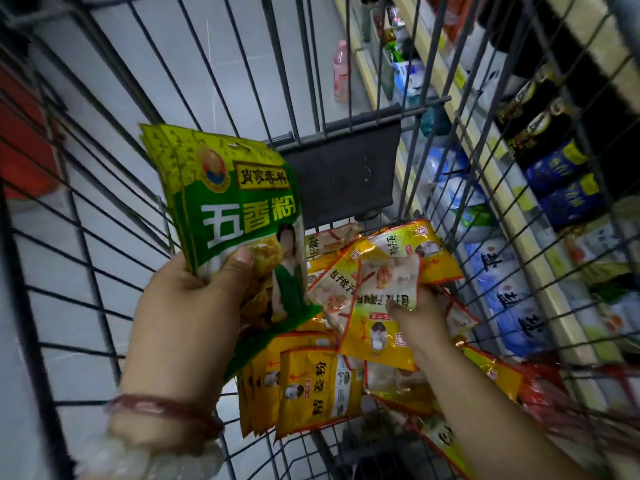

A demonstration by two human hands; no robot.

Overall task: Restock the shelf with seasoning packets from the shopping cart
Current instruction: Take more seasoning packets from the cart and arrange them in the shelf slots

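Green foil fills the left hand (pixel 183 306): it is clamped on a stack of green packets (pixel 228 216), thumb pressed across the front face at the lower edge, fingers behind, the stack held upright at about nine o'clock from the middle of the view. A red bracelet (pixel 162 408) circles that wrist.

At about four o'clock from the stack, the right hand (pixel 420 318) reaches down into the shopping cart (pixel 343 164) with its fingers closed on a yellow packet (pixel 379 317), pinched near the middle with its top edge lifted off the heap. Around and under it lies the loose pile of yellow packets (pixel 311 389), some overlapping, one neat bundle at six o'clock.

The shelf (pixel 519 209) runs along the cart's right side, from one to four o'clock, seen through the wire; blue and white bags sit on it.

Judging from this, the step is gathering stock. To do it well, the right hand should lift only packets of one kind, square their edges before adding them, and keep the green stack gripped low and firm so the slippery foil does not fan out or slide.
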